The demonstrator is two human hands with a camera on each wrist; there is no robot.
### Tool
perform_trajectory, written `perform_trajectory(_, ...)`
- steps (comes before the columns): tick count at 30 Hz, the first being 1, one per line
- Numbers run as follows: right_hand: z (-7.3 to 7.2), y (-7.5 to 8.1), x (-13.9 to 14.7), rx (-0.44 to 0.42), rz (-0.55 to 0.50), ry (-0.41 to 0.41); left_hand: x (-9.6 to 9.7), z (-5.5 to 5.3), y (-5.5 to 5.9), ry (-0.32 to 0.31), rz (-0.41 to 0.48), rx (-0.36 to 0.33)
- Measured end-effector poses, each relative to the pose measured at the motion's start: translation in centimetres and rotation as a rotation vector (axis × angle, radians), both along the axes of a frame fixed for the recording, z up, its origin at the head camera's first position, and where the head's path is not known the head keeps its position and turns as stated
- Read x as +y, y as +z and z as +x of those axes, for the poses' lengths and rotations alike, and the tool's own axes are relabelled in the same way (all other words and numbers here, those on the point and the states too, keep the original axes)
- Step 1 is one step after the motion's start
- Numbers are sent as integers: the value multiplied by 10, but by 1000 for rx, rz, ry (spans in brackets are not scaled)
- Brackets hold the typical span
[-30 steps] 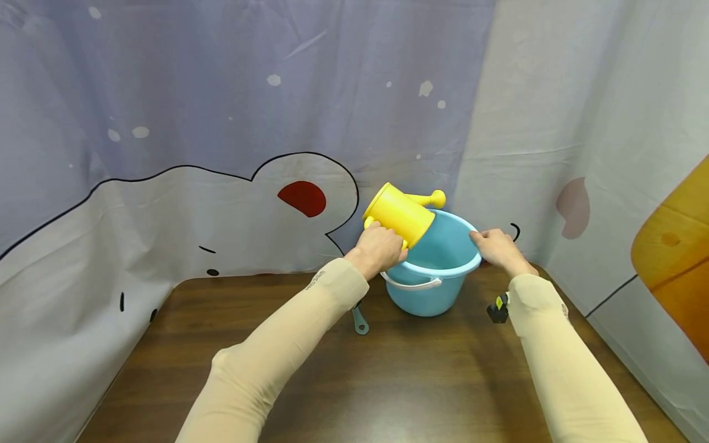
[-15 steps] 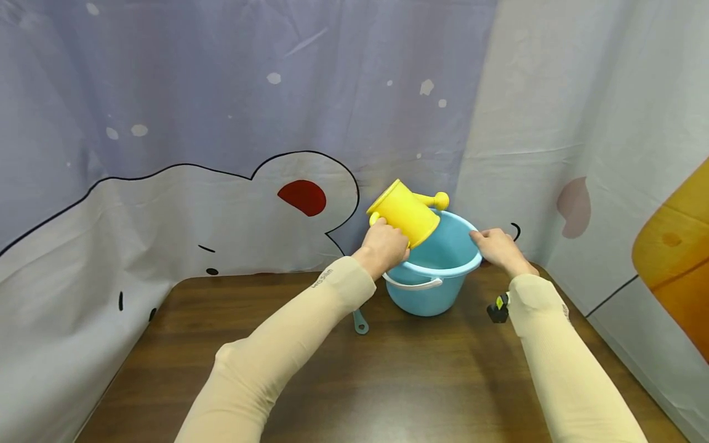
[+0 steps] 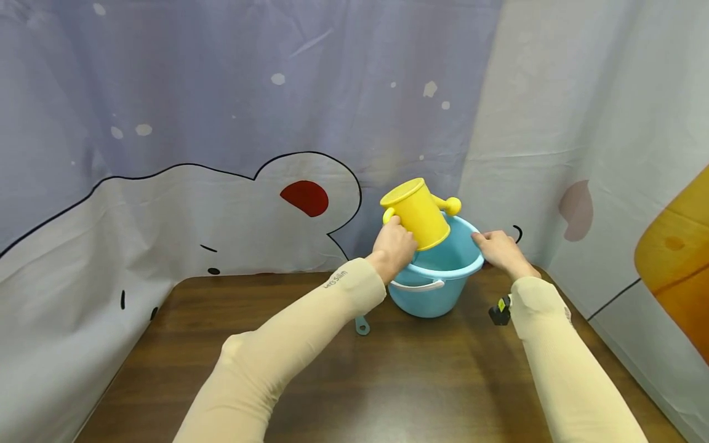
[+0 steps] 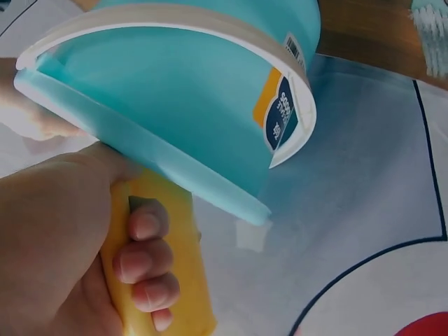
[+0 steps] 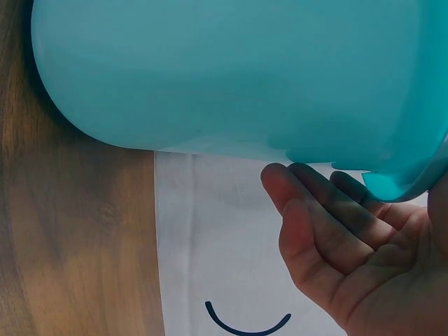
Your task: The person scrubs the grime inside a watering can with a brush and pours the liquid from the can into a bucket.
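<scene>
My left hand (image 3: 394,247) grips the handle of a yellow watering can (image 3: 423,212), held over the left side of a light blue bucket (image 3: 432,298). The can leans, its top to the left and its round spout head to the right. In the left wrist view, curled fingers (image 4: 150,269) wrap the yellow handle beside the bucket's rim. My right hand (image 3: 501,251) holds the bucket's right rim, thumb at the top. Its fingers (image 5: 336,210) lie against the outer wall in the right wrist view. The bucket stands upright, its white bail handle (image 3: 418,287) hanging in front.
A teal handle end with a hole (image 3: 362,325) lies left of the bucket, mostly behind my left forearm. Pale brush bristles (image 4: 432,42) show in the left wrist view. The wooden table (image 3: 421,381) meets a printed curtain (image 3: 221,209) behind and at the sides.
The left hand has moved right with the watering can, which has turned more upright over the bucket. My right hand and the bucket have stayed in place.
</scene>
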State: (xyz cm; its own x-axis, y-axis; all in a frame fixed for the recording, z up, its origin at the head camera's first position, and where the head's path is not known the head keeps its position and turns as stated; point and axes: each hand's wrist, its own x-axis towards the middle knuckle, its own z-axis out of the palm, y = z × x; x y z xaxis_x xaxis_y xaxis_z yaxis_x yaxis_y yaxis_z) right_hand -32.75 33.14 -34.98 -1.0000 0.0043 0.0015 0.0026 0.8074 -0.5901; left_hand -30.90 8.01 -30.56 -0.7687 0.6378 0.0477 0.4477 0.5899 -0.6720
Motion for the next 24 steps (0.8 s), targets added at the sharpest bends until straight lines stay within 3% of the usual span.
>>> perform_trajectory(15,0,2,2,-7,10,-9,18,11,-1,54,-260,128)
perform_trajectory(24,-3,3,1,-1,34,-8,21,16,-6,91,-308,191)
